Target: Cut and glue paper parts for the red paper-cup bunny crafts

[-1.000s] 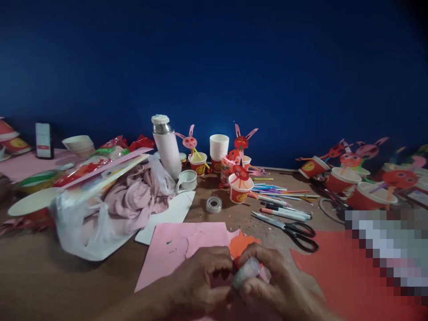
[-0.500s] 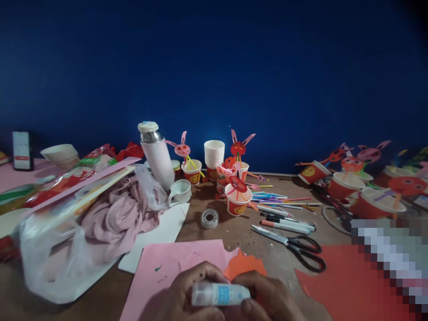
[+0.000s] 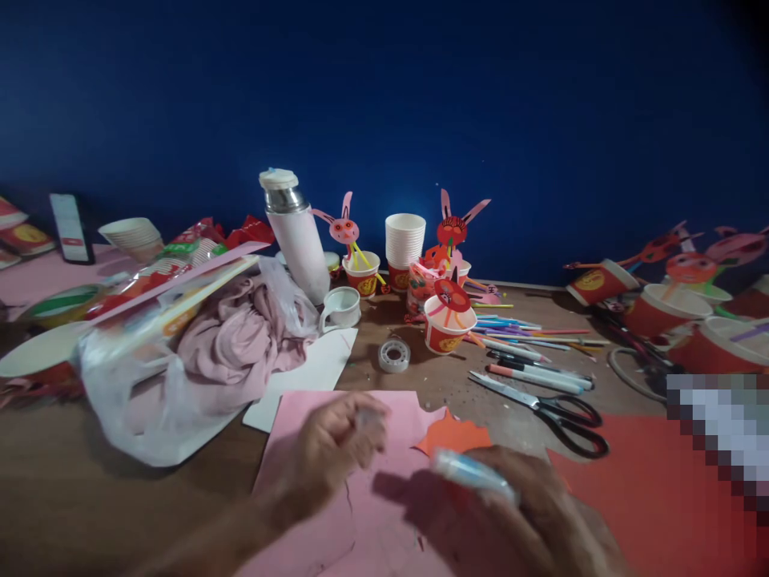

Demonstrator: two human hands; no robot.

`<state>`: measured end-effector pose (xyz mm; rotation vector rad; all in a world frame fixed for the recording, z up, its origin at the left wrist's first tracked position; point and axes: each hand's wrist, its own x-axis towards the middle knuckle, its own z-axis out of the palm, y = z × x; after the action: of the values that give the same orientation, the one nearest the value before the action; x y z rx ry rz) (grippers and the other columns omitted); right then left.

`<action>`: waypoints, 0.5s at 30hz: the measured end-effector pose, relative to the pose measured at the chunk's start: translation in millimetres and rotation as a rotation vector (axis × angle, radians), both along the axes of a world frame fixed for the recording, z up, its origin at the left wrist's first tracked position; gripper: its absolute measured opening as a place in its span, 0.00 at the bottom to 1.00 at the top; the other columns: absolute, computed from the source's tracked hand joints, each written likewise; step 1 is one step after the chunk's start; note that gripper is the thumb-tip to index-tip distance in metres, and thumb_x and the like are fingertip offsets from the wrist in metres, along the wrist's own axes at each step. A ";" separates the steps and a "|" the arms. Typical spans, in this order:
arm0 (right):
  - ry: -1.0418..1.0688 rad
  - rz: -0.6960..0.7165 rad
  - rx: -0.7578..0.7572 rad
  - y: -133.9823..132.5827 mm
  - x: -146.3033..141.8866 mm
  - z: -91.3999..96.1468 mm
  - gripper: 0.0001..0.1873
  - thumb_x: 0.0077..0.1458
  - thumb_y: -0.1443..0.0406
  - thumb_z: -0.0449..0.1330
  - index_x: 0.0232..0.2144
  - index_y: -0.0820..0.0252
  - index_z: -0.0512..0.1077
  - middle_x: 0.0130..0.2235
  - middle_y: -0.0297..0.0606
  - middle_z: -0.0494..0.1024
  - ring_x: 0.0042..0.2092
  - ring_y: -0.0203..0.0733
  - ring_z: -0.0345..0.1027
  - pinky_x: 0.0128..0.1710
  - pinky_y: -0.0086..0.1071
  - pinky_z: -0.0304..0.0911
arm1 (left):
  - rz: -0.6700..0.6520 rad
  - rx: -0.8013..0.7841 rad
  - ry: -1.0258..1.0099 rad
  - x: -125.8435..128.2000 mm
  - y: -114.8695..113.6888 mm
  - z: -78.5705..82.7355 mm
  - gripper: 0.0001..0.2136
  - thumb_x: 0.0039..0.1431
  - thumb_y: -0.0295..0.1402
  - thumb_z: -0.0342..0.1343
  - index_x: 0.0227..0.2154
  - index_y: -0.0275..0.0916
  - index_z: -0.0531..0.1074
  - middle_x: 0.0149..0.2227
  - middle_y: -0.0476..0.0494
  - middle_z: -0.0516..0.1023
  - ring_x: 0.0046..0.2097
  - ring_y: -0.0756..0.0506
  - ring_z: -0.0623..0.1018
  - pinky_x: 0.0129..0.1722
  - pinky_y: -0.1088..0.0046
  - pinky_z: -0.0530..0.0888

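Note:
My right hand (image 3: 534, 505) grips a glue stick (image 3: 474, 473) with a white and blue label, tilted above the pink paper sheet (image 3: 312, 497). My left hand (image 3: 336, 445) is closed, with a translucent cap (image 3: 368, 417) between its fingers; motion blurs its edges. The two hands are apart. Beneath and behind the glue stick lies an orange paper cutout (image 3: 453, 433) with a jagged edge, partly over the pink sheet. The hands' shadows fall on the pink sheet.
Black-handled scissors (image 3: 541, 409) and red paper (image 3: 673, 489) lie to the right. Behind are a tape roll (image 3: 394, 355), several markers (image 3: 541, 377), a decorated paper cup (image 3: 448, 328), a mug (image 3: 341, 308) and a flask (image 3: 297, 248). A plastic bag (image 3: 138, 425) is at left.
The hands have separated, and the cap has come off the glue stick. My left hand moved up and away; my right took the glue stick rightward. The view has also shifted.

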<state>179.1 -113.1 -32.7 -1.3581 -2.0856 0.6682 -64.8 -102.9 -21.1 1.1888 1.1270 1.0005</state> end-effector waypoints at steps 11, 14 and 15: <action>-0.016 -0.008 -0.057 10.4 2.4 -4.6 0.18 0.56 0.55 0.50 0.47 0.48 0.67 0.39 0.36 0.78 0.33 0.41 0.73 0.24 0.26 0.68 | -0.208 -0.134 -0.174 6.6 4.7 -6.4 0.04 0.49 0.29 0.51 0.30 0.37 0.65 0.24 0.53 0.65 0.20 0.56 0.63 0.18 0.81 0.58; -0.046 0.042 0.019 0.5 1.3 0.5 0.18 0.56 0.57 0.50 0.49 0.46 0.66 0.45 0.37 0.76 0.39 0.44 0.73 0.28 0.28 0.70 | -0.234 -0.240 -0.297 11.3 -2.0 -10.9 0.10 0.50 0.29 0.53 0.37 0.37 0.65 0.24 0.54 0.64 0.18 0.58 0.60 0.18 0.81 0.58; -0.047 0.074 0.038 -1.8 -0.4 2.4 0.18 0.56 0.58 0.51 0.50 0.46 0.65 0.47 0.37 0.75 0.41 0.45 0.72 0.29 0.30 0.70 | -0.241 -0.255 -0.304 13.1 -4.2 -11.7 0.14 0.50 0.31 0.53 0.41 0.38 0.64 0.24 0.54 0.64 0.18 0.58 0.60 0.18 0.81 0.58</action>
<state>178.7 -114.9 -30.3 -1.2934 -2.1840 0.6294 -51.8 -107.1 -32.8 0.9064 0.8211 0.7937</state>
